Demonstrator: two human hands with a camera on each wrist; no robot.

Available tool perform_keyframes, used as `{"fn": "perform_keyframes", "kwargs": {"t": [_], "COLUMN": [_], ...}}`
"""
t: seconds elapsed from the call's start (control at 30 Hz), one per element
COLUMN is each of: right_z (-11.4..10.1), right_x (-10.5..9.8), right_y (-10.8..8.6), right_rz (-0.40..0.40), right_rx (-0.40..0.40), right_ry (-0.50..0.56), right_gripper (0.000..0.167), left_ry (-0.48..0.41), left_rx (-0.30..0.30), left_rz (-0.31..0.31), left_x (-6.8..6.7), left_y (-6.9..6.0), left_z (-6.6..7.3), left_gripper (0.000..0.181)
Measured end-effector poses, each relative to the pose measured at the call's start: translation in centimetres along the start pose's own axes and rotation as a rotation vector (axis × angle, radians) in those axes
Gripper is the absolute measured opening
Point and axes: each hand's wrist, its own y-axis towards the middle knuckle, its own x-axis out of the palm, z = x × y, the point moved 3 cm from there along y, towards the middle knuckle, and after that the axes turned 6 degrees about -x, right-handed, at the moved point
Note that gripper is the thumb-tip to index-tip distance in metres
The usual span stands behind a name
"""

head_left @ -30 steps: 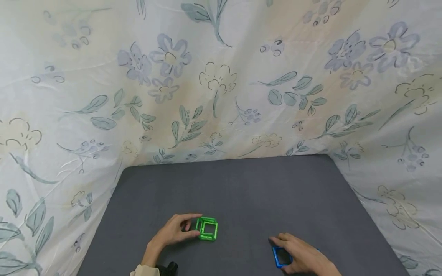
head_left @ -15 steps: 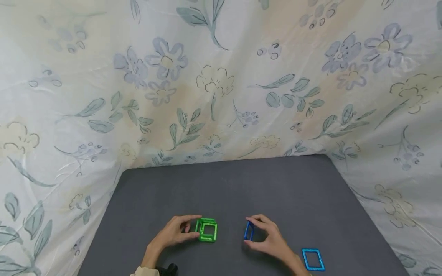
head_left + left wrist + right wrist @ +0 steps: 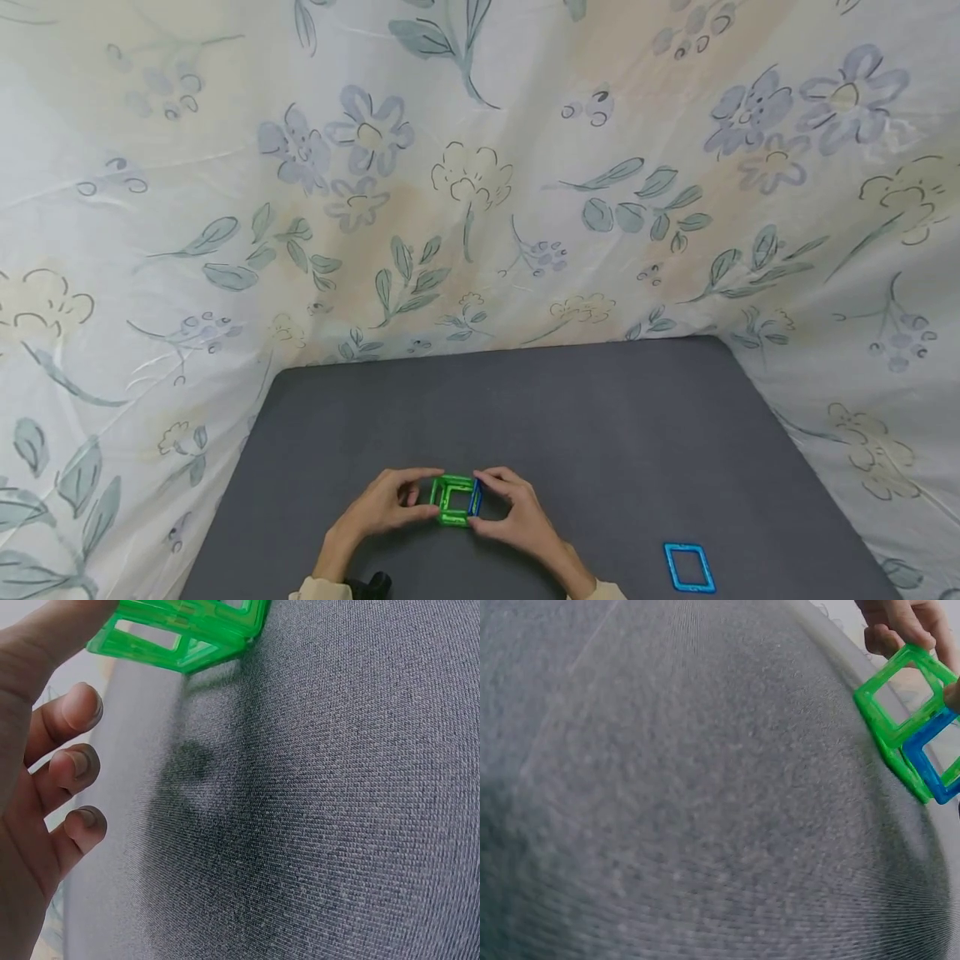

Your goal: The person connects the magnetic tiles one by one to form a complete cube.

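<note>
Square green magnetic tiles stand joined as a small box-like frame on the dark table, in front of me. My left hand pinches its left side between thumb and index finger; the other fingers curl loosely beside it in the left wrist view. At the box's right side my right hand pinches a dark blue square tile upright by its edges. In the right wrist view the blue tile meets the edges of the green tiles. My right fingertips show only at that view's edge.
A light blue square tile lies flat on the dark grey table, right of my right hand. A black object sits by my left wrist. Floral cloth hangs behind and at both sides of the table.
My right hand has picked up the dark blue tile from the right and carried it left to the green box. The light blue tile is uncovered. My left hand keeps its hold.
</note>
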Motion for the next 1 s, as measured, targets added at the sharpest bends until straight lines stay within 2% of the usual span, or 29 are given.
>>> {"fn": "perform_keyframes", "kwargs": {"t": [0.17, 0.4, 0.63, 0.83, 1.0], "right_z": [0.4, 0.9, 1.0, 1.3, 1.5], "right_x": [0.3, 0.8, 0.7, 1.0, 1.0], "right_y": [-0.1, -0.1, -0.3, -0.4, -0.4], "right_rz": [-0.017, -0.087, -0.128, -0.152, -0.179], "right_rx": [0.021, 0.041, 0.044, 0.060, 0.056], "right_ry": [0.007, 0.155, -0.073, -0.100, -0.113], "right_gripper": [0.060, 0.064, 0.072, 0.072, 0.072], "left_ry": [-0.001, -0.014, -0.028, -0.032, -0.003], "left_rx": [-0.002, 0.008, 0.029, 0.043, 0.037], "left_rz": [-0.006, -0.015, -0.021, -0.025, -0.040], "left_x": [0.1, 0.1, 0.1, -0.1, -0.2], "left_y": [-0.1, -0.2, -0.4, -0.3, -0.2], "left_z": [-0.1, -0.2, -0.4, -0.3, -0.2], "left_gripper": [0.053, 0.055, 0.055, 0.048, 0.051]}}
